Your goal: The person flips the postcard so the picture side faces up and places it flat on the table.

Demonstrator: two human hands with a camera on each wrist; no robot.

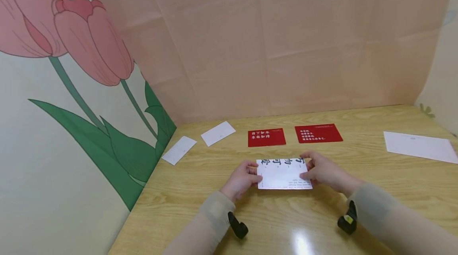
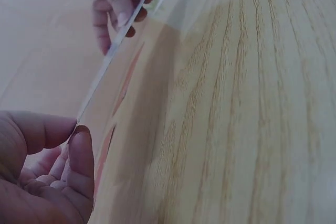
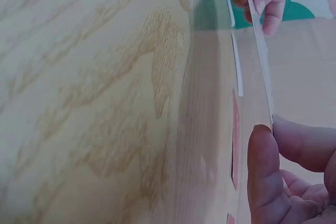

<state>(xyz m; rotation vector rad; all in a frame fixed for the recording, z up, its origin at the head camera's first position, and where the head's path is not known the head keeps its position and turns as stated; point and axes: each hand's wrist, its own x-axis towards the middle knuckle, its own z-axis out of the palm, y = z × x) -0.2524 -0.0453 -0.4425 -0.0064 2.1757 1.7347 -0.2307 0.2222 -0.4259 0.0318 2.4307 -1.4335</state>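
Note:
A white card (image 1: 279, 177) with a row of large black characters along its far edge is held up above the table. My left hand (image 1: 243, 179) pinches its left end between thumb and fingers. At the opposite end my right hand (image 1: 325, 172) pinches the card the same way. Both wrist views catch the card nearly edge-on, the left hand (image 2: 47, 166) near in one and the right hand (image 3: 294, 166) near in the other. Beyond the card lie two red cards (image 1: 266, 142) (image 1: 318, 139) with white characters, flat on the table.
Two white cards (image 1: 179, 150) (image 1: 218, 133) lie at the back left of the wooden table (image 1: 186, 199). A larger white card or envelope (image 1: 420, 147) is at the right. A pinkish sheet (image 1: 286, 48) hangs behind, and a tulip-painted wall (image 1: 71, 147) borders the left.

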